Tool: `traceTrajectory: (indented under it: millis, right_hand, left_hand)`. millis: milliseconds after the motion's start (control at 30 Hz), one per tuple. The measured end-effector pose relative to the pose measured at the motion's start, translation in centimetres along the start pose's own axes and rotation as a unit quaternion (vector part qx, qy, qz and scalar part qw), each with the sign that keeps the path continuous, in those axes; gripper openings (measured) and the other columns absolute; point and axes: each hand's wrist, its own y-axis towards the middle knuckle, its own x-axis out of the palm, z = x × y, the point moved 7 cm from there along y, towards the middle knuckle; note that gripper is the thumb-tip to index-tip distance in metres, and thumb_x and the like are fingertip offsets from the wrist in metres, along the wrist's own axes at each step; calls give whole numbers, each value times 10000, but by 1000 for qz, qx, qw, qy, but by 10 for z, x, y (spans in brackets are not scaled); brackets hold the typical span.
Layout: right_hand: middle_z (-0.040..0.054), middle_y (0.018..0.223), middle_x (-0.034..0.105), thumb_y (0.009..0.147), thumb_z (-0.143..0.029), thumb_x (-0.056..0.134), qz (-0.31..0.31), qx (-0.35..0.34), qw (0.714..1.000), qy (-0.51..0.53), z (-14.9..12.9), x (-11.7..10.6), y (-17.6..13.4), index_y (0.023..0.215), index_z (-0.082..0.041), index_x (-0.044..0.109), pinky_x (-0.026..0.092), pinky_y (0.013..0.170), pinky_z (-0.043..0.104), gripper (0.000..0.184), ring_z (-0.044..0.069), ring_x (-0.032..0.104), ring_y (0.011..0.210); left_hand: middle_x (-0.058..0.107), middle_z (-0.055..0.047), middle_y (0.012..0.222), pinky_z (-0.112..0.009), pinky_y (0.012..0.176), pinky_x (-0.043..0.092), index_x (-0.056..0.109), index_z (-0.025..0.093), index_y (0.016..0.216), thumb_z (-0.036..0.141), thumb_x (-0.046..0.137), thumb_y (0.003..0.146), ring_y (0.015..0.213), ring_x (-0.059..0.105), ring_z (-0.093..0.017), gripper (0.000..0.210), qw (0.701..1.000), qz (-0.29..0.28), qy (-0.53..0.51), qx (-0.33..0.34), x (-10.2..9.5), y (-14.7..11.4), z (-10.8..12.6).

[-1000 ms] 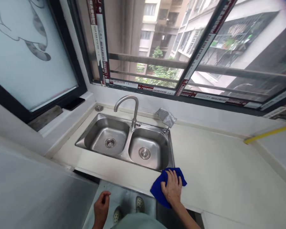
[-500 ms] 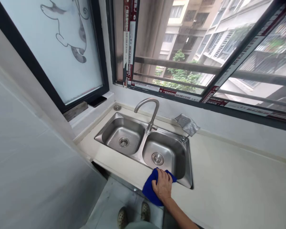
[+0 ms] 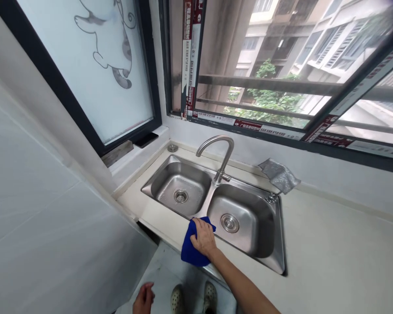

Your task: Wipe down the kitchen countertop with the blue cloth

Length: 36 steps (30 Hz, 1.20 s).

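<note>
Grips a blue cloth [image 3: 190, 248] in the right hand [image 3: 203, 235], with fingers bent over the top and thumb pressed down at one side. Presses it to the pale counter [image 3: 340, 244], on the narrow front strip, from the counter's front edge up to the near rim of the steel double sink [image 3: 268, 264], close to the divider between basins. Keeps the left hand [image 3: 144, 298] low at the bottom edge of view, partly cut off, fingers curled; cannot tell whether closed or open. Beside it, on the floor, a pair of shoes [image 3: 177, 298] with holes in the tops. Behind the divider, an arched faucet [image 3: 227, 155], its spout towards the left basin [image 3: 191, 183]. At the far right corner of the sink, a crumpled silvery wrapping [image 3: 280, 175]. At the far left, on the counter, a small round metal piece [image 3: 172, 148]. Further out, a dark flat object [image 3: 146, 139] on the ledge, below a frosted pane [image 3: 94, 69] with a cartoon drawing.
</note>
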Motion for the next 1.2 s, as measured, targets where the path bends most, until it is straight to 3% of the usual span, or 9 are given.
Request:
traceTrajectory:
  millis: [67,200,267,333,467,700,967,1200]
  right_hand:
    - [131,1394,529,745,-248,485,-22,-6,1000,17,1,-3,5,1407,-148,447,258,1152,441,671,280,441,1302]
    - [91,1418,526,729,-250,493,-41,-7,998,36,5,-7,8,1407,-184,454,222,1194,411,682,245,439,1328]
    - [92,1431,518,734,-245,489,-45,-3,998,43,7,-7,9,1407,-184,457,199,1209,416,676,242,420,1354]
    - [98,1433,518,743,-241,486,-48,1,998,47,8,-6,12,1399,-179,467,196,1215,421,659,243,393,1381]
    - [92,1393,553,743,-220,490,-55,-9,995,79,16,-2,27,1346,-180,520,185,1225,443,604,249,359,1414]
    - [111,1430,518,803,-203,434,-51,-33,992,112,55,2,61,1294,-161,563,118,1239,517,509,242,294,1461]
    - [138,1435,508,707,-179,489,47,-92,993,62,82,-1,88,1301,-149,559,150,1227,567,599,284,294,1459]
    - [140,1425,521,739,-215,498,94,-97,990,38,123,-18,135,1303,-157,564,198,1214,568,571,293,329,1439]
  left_hand:
    - [640,-18,647,-329,669,544,668,196,945,871,354,755,649,646,-213,768,997,-14,-40,63,4,28,46]
    - [683,-44,730,-307,687,523,660,192,1014,634,337,906,681,652,-197,558,981,4,-5,194,26,69,149]
    - [696,-50,783,-299,725,515,664,199,1034,525,342,935,723,655,-188,470,974,-1,14,224,46,84,185]
    - [694,-52,806,-294,754,496,680,211,1026,433,378,939,777,651,-189,385,973,4,38,228,64,97,206]
    - [682,-74,831,-297,722,430,692,204,1047,313,413,943,825,628,-212,317,976,52,98,190,80,112,216]
    - [659,-38,808,-263,671,363,698,224,1011,243,488,938,772,598,-176,223,972,80,150,163,80,111,210]
    - [641,-8,764,-246,650,381,693,239,960,258,486,935,711,596,-148,210,968,91,172,161,81,111,209]
    - [624,10,688,-251,597,388,686,250,907,303,474,904,639,590,-145,218,962,115,159,192,78,111,207]
